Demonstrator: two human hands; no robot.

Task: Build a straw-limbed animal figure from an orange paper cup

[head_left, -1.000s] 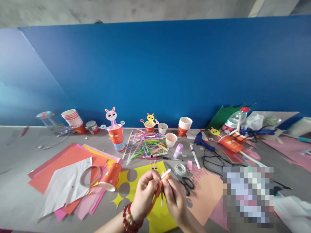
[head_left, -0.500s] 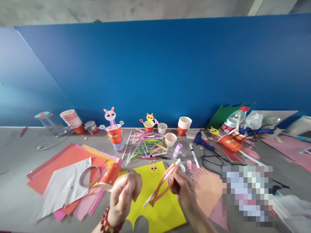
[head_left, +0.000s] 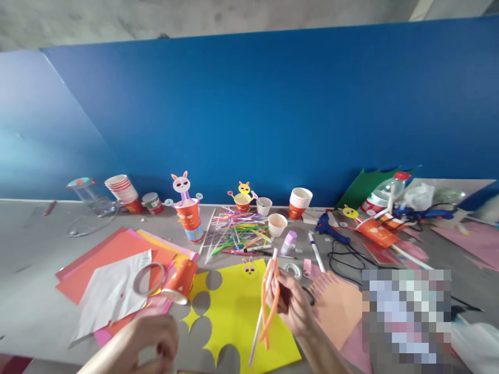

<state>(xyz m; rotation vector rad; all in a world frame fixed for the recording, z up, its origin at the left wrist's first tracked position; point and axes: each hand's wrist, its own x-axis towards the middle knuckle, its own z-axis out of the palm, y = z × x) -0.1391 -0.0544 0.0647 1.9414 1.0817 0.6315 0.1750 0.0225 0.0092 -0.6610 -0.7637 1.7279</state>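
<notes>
From afar I see the right hand (head_left: 293, 302) pinching orange strips (head_left: 274, 306) and a white stick (head_left: 256, 333) in its fingers above the yellow sheet (head_left: 234, 288); left of that sheet, the left hand (head_left: 151, 335) curls, grasping what I cannot tell.

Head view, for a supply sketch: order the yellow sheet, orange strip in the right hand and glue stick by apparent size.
1. Yellow sheet
2. Orange strip in the right hand
3. Glue stick
</notes>
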